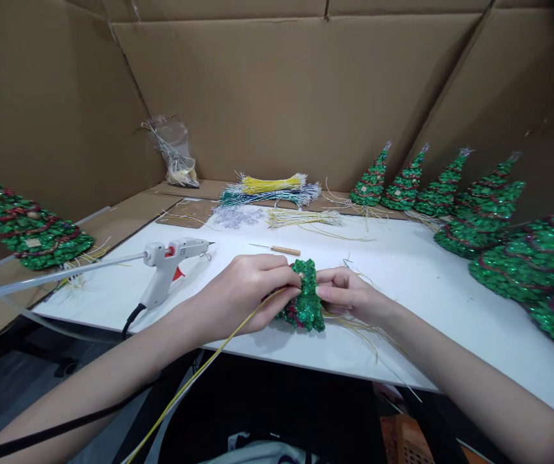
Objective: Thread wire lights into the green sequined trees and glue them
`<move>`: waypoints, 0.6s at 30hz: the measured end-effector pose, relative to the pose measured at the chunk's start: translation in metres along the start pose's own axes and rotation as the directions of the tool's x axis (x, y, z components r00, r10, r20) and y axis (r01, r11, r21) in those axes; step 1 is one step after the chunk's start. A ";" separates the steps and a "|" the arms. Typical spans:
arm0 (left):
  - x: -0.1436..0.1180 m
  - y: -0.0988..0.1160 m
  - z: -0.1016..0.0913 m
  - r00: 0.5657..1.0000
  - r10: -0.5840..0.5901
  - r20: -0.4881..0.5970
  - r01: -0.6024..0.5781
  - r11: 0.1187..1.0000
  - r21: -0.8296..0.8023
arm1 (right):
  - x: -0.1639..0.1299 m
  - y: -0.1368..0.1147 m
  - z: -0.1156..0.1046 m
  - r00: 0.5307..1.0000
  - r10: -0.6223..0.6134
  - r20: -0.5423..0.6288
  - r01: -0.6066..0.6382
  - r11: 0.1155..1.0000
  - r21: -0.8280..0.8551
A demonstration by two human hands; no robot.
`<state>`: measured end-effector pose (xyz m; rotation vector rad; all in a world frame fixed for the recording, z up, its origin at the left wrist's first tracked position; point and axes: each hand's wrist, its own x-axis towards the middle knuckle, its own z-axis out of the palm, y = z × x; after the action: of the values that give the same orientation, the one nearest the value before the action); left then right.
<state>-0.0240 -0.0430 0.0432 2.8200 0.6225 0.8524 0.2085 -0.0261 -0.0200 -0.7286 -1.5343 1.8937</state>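
A glue gun (168, 267) lies on the white counter (402, 290); behind it, a clear plastic bag (175, 151) holds wire scraps. The left hand (242, 293) and right hand (349, 293) meet mid-counter — fingers of both pinching a small green sequined tree (306, 299), a yellow wire (199, 370) trailing from it.

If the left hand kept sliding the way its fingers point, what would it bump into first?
The left hand points right, already touching the green sequin tree. Past that, probably the right hand.
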 end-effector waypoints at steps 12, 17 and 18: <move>-0.011 0.001 -0.005 0.990 -0.120 -0.075 0.106 0.981 -0.164 | 0.000 0.002 -0.001 0.999 -0.002 -0.053 0.002 1.000 0.008; -0.009 0.001 -0.005 0.988 -0.115 -0.099 0.086 0.963 -0.256 | 0.000 0.000 0.001 0.998 0.007 -0.054 -0.005 0.999 0.034; -0.008 0.000 -0.005 0.990 -0.114 -0.085 0.087 0.958 -0.275 | 0.000 0.000 0.002 0.999 0.006 -0.052 -0.004 0.999 0.036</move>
<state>-0.0328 -0.0467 0.0428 2.4926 0.6058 0.9830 0.2072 -0.0272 -0.0199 -0.7608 -1.4642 1.8865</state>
